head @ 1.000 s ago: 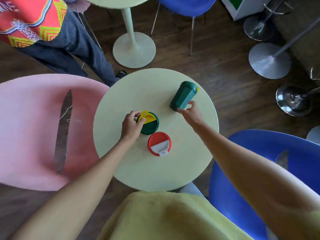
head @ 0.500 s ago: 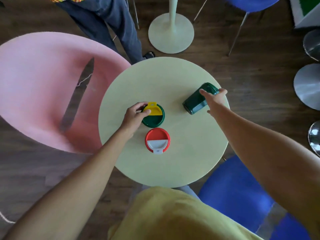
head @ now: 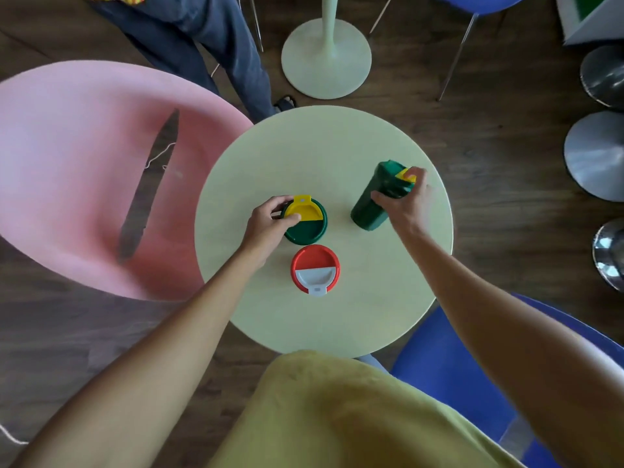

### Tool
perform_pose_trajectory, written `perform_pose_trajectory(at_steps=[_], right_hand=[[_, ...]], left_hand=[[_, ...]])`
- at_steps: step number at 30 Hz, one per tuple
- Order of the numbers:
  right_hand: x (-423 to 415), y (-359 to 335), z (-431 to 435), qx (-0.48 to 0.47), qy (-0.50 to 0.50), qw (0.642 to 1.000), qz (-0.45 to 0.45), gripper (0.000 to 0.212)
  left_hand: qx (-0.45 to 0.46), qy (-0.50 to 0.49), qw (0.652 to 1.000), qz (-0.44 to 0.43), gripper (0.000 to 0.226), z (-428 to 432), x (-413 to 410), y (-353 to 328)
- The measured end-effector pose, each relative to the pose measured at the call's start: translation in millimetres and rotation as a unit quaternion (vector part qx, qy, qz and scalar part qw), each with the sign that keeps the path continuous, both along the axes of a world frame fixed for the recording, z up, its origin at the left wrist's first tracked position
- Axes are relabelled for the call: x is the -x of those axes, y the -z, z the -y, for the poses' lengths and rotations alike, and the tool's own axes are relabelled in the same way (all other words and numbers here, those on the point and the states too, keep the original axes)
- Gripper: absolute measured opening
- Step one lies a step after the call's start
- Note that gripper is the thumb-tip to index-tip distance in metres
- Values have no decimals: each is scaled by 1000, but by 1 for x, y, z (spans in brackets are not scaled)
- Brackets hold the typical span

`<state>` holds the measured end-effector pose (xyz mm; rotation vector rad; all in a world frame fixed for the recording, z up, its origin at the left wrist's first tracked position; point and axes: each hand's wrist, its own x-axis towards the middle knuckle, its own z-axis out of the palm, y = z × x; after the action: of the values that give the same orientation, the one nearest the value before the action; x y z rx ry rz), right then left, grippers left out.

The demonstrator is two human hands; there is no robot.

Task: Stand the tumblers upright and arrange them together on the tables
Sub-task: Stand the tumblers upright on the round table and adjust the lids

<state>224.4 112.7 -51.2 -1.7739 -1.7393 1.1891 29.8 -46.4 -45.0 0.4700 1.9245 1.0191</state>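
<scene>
On the round pale-green table [head: 324, 325] stand two upright tumblers seen from above: a green one with a yellow flap lid [head: 309, 224] and, just in front of it, a red one with a white flap lid [head: 315, 270]. My left hand [head: 270, 224] grips the upright green tumbler at its left rim. A second green tumbler [head: 374, 206] is tilted at the table's right side, its base on the table and its yellow-tabbed lid raised. My right hand [head: 403, 201] is wrapped around its upper part near the lid.
A pink chair [head: 77, 170] stands left of the table, a blue chair [head: 449, 376] at the near right. Another person's legs [head: 209, 42] are beyond the table, beside a second table's base [head: 326, 59]. Chrome stool bases [head: 594, 157] line the right edge.
My right hand has gone from touching the lying green tumbler to gripping it near the lid, and has tipped it up from flat to tilted. My left hand stays on the upright green tumbler.
</scene>
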Motion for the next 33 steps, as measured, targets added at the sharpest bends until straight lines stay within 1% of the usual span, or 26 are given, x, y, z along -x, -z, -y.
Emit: perform_pose_trajectory(at_steps=[3, 6, 11, 14, 16, 18, 19, 21, 23, 25, 28, 33], right_hand=[[-4, 3, 37, -3, -43, 999, 10, 64], [-8, 8, 62, -18, -78, 997, 4, 61], [-8, 11, 88, -38, -112, 993, 7, 61], [-6, 7, 90, -27, -98, 995, -5, 62], [-5, 4, 84, 13, -40, 999, -34, 71], [-3, 4, 76, 106, 35, 992, -58, 82], [-3, 3, 73, 158, 56, 984, -63, 82], [-1, 0, 69, 234, 69, 966, -82, 74], [1, -5, 63, 260, 75, 957, -107, 69], [3, -8, 56, 261, 59, 959, -93, 67], [5, -12, 46, 258, -7, 966, -35, 66], [7, -18, 42, 255, -112, 960, 24, 63]], left_hand=[[-1, 43, 998, -48, 47, 3, -2, -5], [-3, 76, 994, -75, 53, 7, -4, -7], [2, 90, 992, -83, 54, 8, -2, -9], [7, 95, 992, -84, 53, 8, 1, -10], [7, 96, 992, -80, 53, 7, 2, -10], [10, 98, 992, -80, 52, 8, 2, -11], [11, 97, 992, -80, 52, 8, 2, -11], [11, 97, 992, -78, 52, 8, 2, -11], [12, 97, 992, -78, 53, 8, 3, -11], [15, 95, 992, -77, 53, 8, 3, -10], [16, 92, 993, -74, 52, 7, 2, -11], [16, 88, 993, -72, 52, 7, 1, -13]])
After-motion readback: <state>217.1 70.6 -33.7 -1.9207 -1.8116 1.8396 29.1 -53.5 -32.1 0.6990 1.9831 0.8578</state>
